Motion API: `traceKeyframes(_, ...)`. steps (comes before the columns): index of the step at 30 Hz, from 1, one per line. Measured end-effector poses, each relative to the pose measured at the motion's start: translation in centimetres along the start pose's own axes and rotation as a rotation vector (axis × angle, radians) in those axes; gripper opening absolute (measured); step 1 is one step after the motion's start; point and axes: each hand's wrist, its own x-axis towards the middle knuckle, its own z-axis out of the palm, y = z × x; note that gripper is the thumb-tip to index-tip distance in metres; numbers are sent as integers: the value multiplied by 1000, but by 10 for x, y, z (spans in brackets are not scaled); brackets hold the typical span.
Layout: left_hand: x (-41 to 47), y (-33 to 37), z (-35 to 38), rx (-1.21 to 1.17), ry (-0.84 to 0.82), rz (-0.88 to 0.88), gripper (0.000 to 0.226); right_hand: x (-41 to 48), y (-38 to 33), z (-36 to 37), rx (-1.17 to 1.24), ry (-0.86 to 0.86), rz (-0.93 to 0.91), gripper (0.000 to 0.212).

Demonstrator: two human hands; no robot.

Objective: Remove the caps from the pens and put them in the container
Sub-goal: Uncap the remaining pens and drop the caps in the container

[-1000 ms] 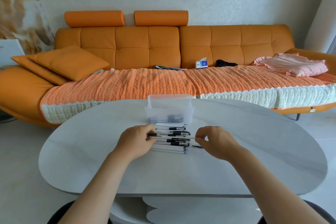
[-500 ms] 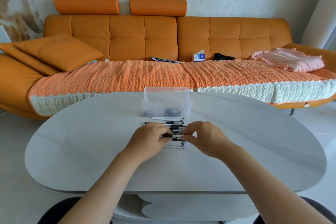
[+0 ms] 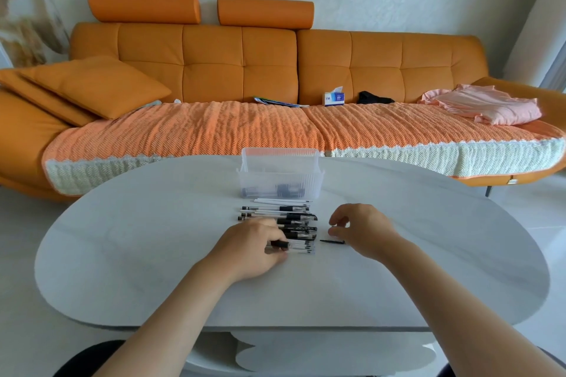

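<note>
The bench [image 3: 153,254] is a pale grey slab with rounded ends. A clear ribbed container [image 3: 306,176] stands near its far edge. Just in front of it, pens [image 3: 284,217] lie side by side in a row. A thin black piece [image 3: 332,241] lies just right of them.

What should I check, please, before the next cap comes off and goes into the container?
1. Left hand grips a pen: ok, fingers curled round its left end.
2. That pen's cap is on: cannot tell, too small to see.
3. Right hand free to pull: ok, fingers loosely curled, holding nothing visible.
4. Container upright and open-topped, just beyond the pen pile: ok.
5. Loose parts put away: not ok, a small black piece lies on the table beside the right hand.
</note>
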Motion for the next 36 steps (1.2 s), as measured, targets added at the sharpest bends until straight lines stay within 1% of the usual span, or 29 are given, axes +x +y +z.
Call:
traceKeyframes(4, 2, 1, 1, 9, -7, 11, 19, 6, -3, 4, -40, -26, -5, 6)
traceKeyframes(7, 5, -1, 1, 7, -9, 9, 25, 12, -2, 4, -29, -68, -22, 2)
traceKeyframes(11, 10, -5, 1, 21, -25, 13, 31, 19, -2, 2, 40, -136, -28, 10)
traceKeyframes(14, 15, -8, 2, 21, -33, 12, 33, 24, -6, 0, 71, -83, -23, 10)
traceKeyframes(17, 17, -9, 3, 24, -40, 17, 34, 33, -12, 1, 48, 3, -53, 12)
traceKeyframes(19, 19, -11, 2, 15, -33, 17, 35, 39, -16, 4, 26, 17, -69, 16)
traceKeyframes(22, 22, -16, -1, -20, -3, 5, 34, 48, -18, 7, 3, -12, -77, 17)
traceKeyframes(25, 24, -20, -2, -37, 26, -7, 29, 54, -19, 7, -44, -39, -78, 14)
traceKeyframes(29, 27, -24, 0, -43, 63, -18, 23, 58, -20, 7, -88, -19, -94, 8)
traceKeyframes(33, 30, -28, 2, -40, 107, -28, 21, 60, -16, 9, -36, -7, -118, 8)
traceKeyframes(36, 32, -30, 3, -1, 224, -29, 24, 59, -13, 6, 31, 51, -128, 8)
